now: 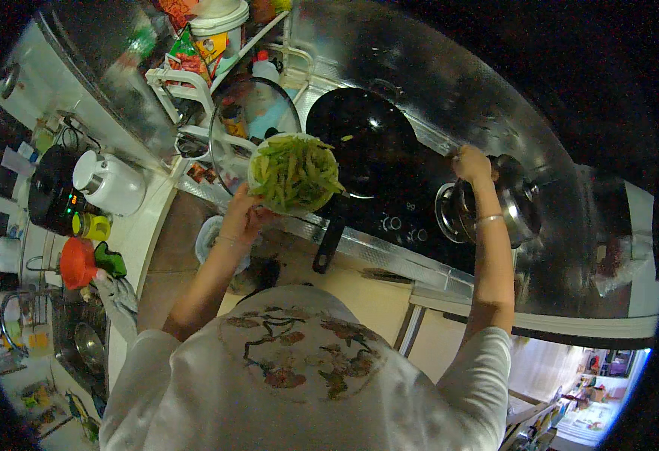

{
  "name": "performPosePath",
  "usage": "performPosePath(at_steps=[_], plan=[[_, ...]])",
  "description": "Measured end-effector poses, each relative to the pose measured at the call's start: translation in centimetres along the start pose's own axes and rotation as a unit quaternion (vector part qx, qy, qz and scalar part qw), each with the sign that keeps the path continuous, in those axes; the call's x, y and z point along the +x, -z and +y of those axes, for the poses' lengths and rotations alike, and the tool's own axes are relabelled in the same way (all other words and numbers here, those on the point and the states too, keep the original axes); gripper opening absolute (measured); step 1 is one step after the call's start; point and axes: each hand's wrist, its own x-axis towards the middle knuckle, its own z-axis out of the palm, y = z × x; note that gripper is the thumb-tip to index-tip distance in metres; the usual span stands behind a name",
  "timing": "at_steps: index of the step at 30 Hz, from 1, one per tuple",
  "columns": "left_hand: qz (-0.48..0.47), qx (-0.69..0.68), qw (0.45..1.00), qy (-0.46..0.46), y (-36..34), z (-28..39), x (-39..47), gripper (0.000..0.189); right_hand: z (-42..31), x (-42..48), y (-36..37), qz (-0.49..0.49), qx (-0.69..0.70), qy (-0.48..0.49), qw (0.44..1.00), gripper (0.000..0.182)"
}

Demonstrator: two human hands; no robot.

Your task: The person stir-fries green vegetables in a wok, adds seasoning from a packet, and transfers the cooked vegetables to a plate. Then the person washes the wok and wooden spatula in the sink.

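My left hand (242, 217) grips the rim of a white bowl (254, 169) heaped with green vegetable strips (295, 172). The bowl is over the near left edge of a black wok (363, 129), partly covering it. A small pale green piece (347, 137) shows in the wok, whose black handle (329, 245) points toward me. Above the right part of the black gas stove, my right hand (472, 163) has its fingers curled; the dark surroundings hide whether anything is in them. Just beside and below that hand is a stainless steel pot (518, 211).
A glass lid (256, 107) leans upright against a white rack (185, 79) left of the wok. Stove knobs (391, 222) face me. On the left counter are a white kettle (115, 183), a yellow-lidded jar (92, 226), a red container (77, 262) and a sink (84, 344).
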Motion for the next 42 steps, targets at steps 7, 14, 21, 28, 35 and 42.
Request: performPosePath(at_steps=[7, 14, 21, 28, 35, 42], plan=[[0.001, -0.029, 0.999, 0.015, 4.1, -2.0, -1.6, 0.05, -4.3, 4.2, 0.6, 0.064, 0.031, 0.138, 0.988, 0.023], [0.086, -0.02, 0.995, 0.047, 4.6, -3.3, -1.6, 0.048, -7.2, 2.8, 3.7, 0.167, -0.055, 0.292, 0.94, 0.026], [0.04, -0.082, 0.994, 0.062, 8.4, -5.6, 0.2, 0.06, -6.5, -1.8, 7.4, 0.17, 0.037, 0.313, 0.934, 0.024], [0.053, -0.042, 0.996, 0.057, 7.0, -5.9, 0.8, 0.058, -6.5, -8.5, 11.2, 0.23, 0.016, 0.343, 0.911, 0.03], [0.026, -0.027, 0.999, 0.037, 6.7, -6.0, 0.9, 0.052, -6.1, -11.0, 10.5, 0.29, -0.008, 0.323, 0.901, 0.036], [-0.004, 0.027, 0.999, 0.025, 6.7, -4.4, -0.4, 0.049, -5.1, -14.8, 8.5, 0.35, -0.002, 0.236, 0.906, 0.04]])
